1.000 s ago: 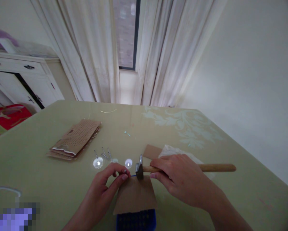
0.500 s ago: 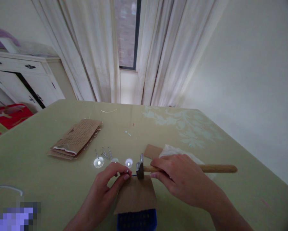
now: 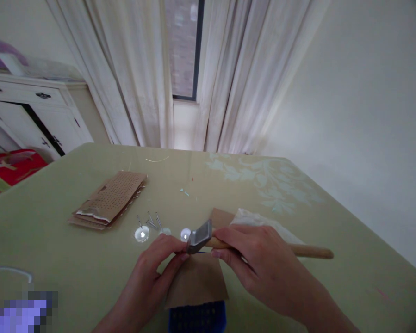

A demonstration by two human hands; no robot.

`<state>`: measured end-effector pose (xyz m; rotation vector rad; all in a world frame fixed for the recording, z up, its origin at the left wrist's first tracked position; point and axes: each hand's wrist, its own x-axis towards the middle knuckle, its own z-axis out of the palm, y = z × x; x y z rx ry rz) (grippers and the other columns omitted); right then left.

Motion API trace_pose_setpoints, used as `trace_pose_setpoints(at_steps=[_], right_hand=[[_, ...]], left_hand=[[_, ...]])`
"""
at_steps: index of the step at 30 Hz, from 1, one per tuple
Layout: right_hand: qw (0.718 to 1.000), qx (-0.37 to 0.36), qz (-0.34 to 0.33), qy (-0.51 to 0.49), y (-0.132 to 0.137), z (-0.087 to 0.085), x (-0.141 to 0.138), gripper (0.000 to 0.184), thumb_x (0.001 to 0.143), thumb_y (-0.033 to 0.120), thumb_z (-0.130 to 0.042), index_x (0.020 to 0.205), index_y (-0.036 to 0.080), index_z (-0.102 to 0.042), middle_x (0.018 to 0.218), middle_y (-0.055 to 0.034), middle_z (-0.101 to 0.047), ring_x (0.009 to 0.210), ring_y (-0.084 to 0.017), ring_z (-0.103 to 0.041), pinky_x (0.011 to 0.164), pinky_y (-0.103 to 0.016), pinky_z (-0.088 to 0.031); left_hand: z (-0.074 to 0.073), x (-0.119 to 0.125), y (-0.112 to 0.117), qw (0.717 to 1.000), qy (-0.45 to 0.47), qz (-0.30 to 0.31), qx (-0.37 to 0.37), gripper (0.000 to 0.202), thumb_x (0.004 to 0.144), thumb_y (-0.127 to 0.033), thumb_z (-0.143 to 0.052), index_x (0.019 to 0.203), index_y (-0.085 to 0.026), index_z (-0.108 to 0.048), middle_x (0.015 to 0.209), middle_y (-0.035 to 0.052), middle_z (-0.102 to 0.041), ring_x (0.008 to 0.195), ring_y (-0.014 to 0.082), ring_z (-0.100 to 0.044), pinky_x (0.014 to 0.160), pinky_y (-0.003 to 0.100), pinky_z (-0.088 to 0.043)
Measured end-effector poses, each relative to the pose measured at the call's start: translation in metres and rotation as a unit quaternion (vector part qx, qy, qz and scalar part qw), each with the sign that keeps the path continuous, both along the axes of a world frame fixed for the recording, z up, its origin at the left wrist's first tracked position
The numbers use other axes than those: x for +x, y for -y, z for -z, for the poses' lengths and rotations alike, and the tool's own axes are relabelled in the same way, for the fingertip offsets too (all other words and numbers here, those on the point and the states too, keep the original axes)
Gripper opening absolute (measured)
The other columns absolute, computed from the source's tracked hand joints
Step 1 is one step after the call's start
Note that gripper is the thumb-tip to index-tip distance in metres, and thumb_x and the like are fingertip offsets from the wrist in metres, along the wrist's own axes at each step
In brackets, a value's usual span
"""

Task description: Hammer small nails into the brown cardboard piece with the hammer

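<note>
My right hand (image 3: 263, 259) grips the wooden handle of a hammer (image 3: 200, 237) close to its metal head. The head is tilted and sits at the fingertips of my left hand (image 3: 159, 263). Those fingers are pinched together on a nail, which the hammer head now hides. Below them a piece of brown cardboard (image 3: 197, 282) lies over a blue plastic basket (image 3: 197, 318) with holes in its side. Several loose nails (image 3: 152, 220) lie on the table just beyond my left hand.
A folded stack of brown cardboard (image 3: 112, 196) lies at the left of the table (image 3: 96, 259). Behind my right hand are a small cardboard piece (image 3: 221, 216) and a clear plastic bag (image 3: 249, 219). A white cable (image 3: 13, 269) runs in at left.
The hammer head has shifted left and tilted, from beside my left fingertips to right at them, covering the nail. The handle's end has dropped slightly. My left hand stays in place.
</note>
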<state>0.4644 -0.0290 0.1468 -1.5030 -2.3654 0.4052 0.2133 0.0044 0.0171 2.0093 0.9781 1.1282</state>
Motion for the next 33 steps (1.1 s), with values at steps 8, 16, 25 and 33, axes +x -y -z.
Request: trace_pose_setpoints(at_steps=[8, 16, 25, 33], right_hand=[[1.000, 0.015, 0.006, -0.002, -0.0011, 0.0040, -0.0010, 0.015, 0.109, 0.026, -0.066, 0.094, 0.023, -0.066, 0.084, 0.0014, -0.073, 0.071, -0.018, -0.063, 0.067, -0.032, -0.032], [0.999, 0.031, 0.003, -0.009, 0.0019, 0.0069, -0.0026, 0.013, 0.109, 0.026, -0.065, 0.096, 0.023, -0.067, 0.084, 0.0014, -0.073, 0.073, -0.019, -0.066, 0.067, -0.033, -0.032], [0.999, 0.028, 0.008, 0.017, 0.0022, 0.0050, -0.0049, 0.008, 0.109, 0.027, -0.065, 0.102, 0.025, -0.069, 0.089, 0.0008, -0.076, 0.077, -0.021, -0.070, 0.069, -0.034, -0.034], [1.000, 0.006, 0.005, 0.028, 0.0036, 0.0048, -0.0064, 0.011, 0.111, 0.027, -0.062, 0.105, 0.024, -0.071, 0.092, -0.0016, -0.078, 0.082, -0.021, -0.072, 0.072, -0.033, -0.038]], left_hand=[[0.0002, 0.0002, -0.0003, 1.000, 0.000, -0.003, 0.013, 0.014, 0.107, -0.024, -0.067, 0.100, -0.028, -0.078, 0.095, -0.0009, -0.081, 0.088, 0.0178, -0.074, 0.081, 0.024, -0.056], [-0.0008, -0.0007, -0.0007, 1.000, -0.004, 0.001, 0.015, 0.013, 0.106, -0.026, -0.069, 0.098, -0.029, -0.079, 0.094, -0.0016, -0.082, 0.088, 0.0177, -0.075, 0.082, 0.023, -0.056], [-0.0033, -0.0029, -0.0003, 1.000, -0.021, 0.007, 0.006, 0.015, 0.108, -0.029, -0.067, 0.100, -0.028, -0.080, 0.095, 0.0005, -0.082, 0.089, 0.0192, -0.076, 0.081, 0.025, -0.058], [-0.0045, -0.0043, -0.0010, 0.999, -0.044, 0.015, 0.011, 0.018, 0.109, -0.028, -0.064, 0.096, -0.026, -0.078, 0.096, 0.0029, -0.080, 0.091, 0.0206, -0.076, 0.082, 0.026, -0.059]])
